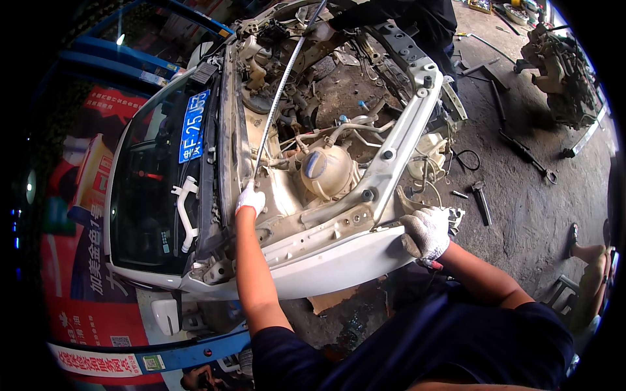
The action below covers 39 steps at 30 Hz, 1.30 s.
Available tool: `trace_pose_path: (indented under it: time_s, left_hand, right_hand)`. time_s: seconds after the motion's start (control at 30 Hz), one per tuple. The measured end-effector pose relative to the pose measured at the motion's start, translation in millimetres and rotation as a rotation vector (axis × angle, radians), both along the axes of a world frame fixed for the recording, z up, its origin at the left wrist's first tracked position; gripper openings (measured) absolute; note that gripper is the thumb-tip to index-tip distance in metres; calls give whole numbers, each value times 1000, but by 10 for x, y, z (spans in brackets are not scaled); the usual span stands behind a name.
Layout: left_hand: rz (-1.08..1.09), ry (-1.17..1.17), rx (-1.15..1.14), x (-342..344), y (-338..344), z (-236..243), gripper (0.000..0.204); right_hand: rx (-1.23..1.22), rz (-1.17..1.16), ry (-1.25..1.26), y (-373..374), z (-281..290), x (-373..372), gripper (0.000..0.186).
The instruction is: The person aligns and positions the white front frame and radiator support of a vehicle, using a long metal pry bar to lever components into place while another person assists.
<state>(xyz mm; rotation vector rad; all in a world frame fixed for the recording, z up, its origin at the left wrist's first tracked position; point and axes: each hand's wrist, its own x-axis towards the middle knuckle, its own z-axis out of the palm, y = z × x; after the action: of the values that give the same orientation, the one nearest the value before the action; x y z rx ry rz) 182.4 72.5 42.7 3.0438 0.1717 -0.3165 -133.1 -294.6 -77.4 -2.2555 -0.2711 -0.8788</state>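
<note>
In a white glove, my left hand (251, 199) is closed on the near end of a tape measure blade (279, 98), a long silver strip stretched across the engine bay. At its far end, a co-worker's gloved hand (319, 30) touches the blade. My right hand (427, 233), also gloved, is curled at the front end of the white fender (339, 257). A small red-ended object (431, 264) shows under that hand; its kind is hidden. Between my hands sits a round, yellowed fluid reservoir (326, 173) with a dark cap.
A white pipe (187, 214) and a blue licence plate (194, 127) lie on the windshield. On the floor at right are a hammer (482, 202), a long dark tool (528, 156) and a removed engine (562, 78). Blue lift posts (124, 57) flank the car.
</note>
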Motion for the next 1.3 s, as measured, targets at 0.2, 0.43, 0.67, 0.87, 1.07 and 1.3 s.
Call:
trace_pose_path:
  time_s: [0.2, 0.43, 0.67, 0.87, 1.07, 1.3]
  left_hand:
    - [34, 27, -62, -4, -44, 21, 71]
    - [27, 29, -53, -34, -69, 76, 72]
    - [41, 45, -70, -48, -84, 86, 74]
    - [-33, -20, 37, 59, 65, -26, 73]
    - [-70, -56, 67, 116, 118, -95, 68]
    - [-25, -81, -47, -18, -29, -28, 59]
  right_hand:
    - [-3, 7, 67, 17, -84, -40, 39]
    - [3, 26, 92, 11, -57, -41, 40]
    - [0, 24, 97, 5, -52, -38, 40]
    - [26, 25, 74, 22, -71, -25, 38]
    - [-15, 1, 77, 13, -48, -16, 31]
    - [-23, -7, 48, 7, -9, -10, 28]
